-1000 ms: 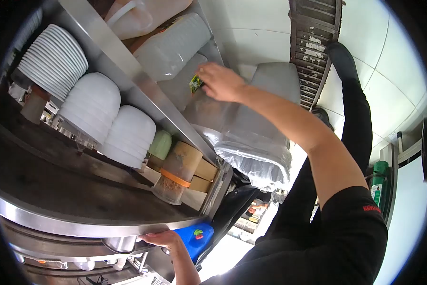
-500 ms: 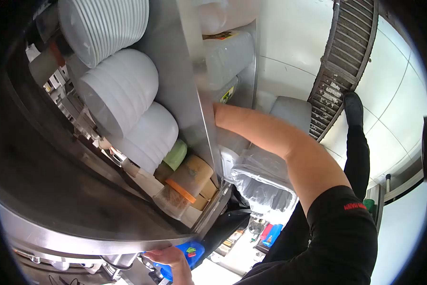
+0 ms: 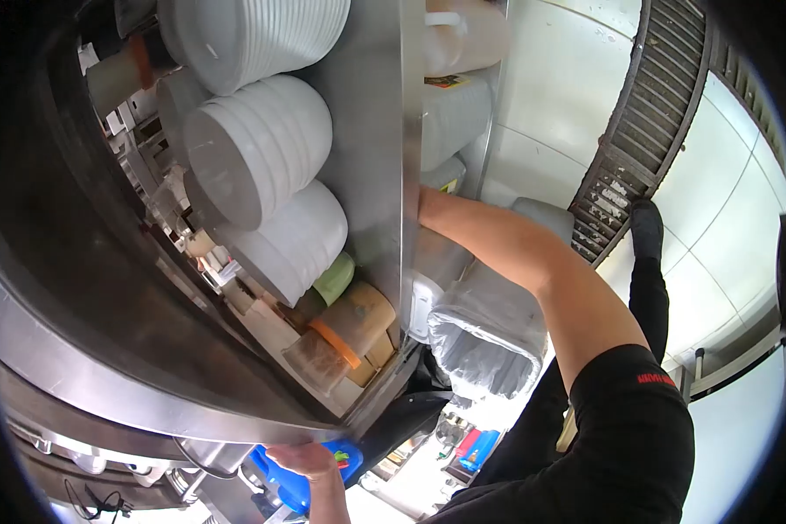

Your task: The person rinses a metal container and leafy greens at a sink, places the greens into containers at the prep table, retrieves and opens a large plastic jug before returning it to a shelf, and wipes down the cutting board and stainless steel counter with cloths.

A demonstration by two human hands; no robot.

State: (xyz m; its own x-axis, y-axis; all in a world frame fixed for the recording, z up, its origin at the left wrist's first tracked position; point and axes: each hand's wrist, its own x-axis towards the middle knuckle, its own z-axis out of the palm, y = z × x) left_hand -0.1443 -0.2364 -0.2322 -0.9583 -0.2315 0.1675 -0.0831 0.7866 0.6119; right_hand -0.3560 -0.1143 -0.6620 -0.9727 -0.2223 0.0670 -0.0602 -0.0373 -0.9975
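My left hand (image 3: 305, 459) is at the steel counter edge (image 3: 235, 430) near the bottom, its fingers curled against the rim and partly hidden. My right forearm (image 3: 489, 236) reaches in beneath the steel shelf (image 3: 371, 96), and its edge hides my right hand completely. Plastic jugs (image 3: 456, 118) lie close to where that wrist disappears. On the shelf are white bowls (image 3: 292, 144) in stacks, a stack of white plates (image 3: 301, 31), a green bowl (image 3: 334, 278) and a tub with an orange band (image 3: 358, 319).
Below my right arm stands a bin with a clear liner (image 3: 484, 349). A blue plastic item (image 3: 288, 480) is beside my left hand. A dark drain grate (image 3: 650, 105) crosses the white tiled floor (image 3: 541, 96), near my shoe (image 3: 646, 229).
The view has shifted, so the shelf and dishes appear farther right. My left hand stays at the counter edge, and my right arm still reaches under the shelf.
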